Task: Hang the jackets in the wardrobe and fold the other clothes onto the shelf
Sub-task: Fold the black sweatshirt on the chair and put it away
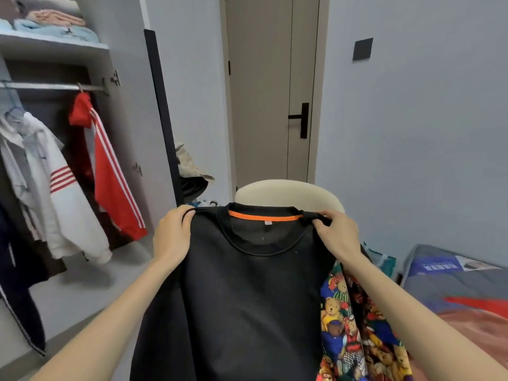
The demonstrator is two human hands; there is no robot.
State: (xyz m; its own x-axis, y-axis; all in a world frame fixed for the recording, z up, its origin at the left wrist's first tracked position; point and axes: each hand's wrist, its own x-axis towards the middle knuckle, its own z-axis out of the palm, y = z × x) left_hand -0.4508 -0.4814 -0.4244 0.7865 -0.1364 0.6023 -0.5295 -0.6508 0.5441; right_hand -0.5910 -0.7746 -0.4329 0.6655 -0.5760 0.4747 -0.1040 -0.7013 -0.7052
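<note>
Now the sweatshirt hangs between the two hands, neck opening up and turned toward the person, its body dropping past the wrists and out of view. It has no front opening, so I judge it is one to fold, not hang.

To fold it well, keep both shoulders level and the top edge taut so the cloth falls flat. Give it a light shake, then lay it down smooth before turning the sides in. The shelf is well up and to the left of the left hand and already carries folded clothes, so the fold should end compact enough to stack there. Just under the right forearm lies a bear-print cloth; lift clear of it so nothing drags along.

Both forearms reach forward, wrists about level. The left hand pinches its shoulder seam, fingers curled over the top edge. The right hand clamps the other shoulder likewise. The collar spans the gap between them, and a chair stands just beyond.
</note>
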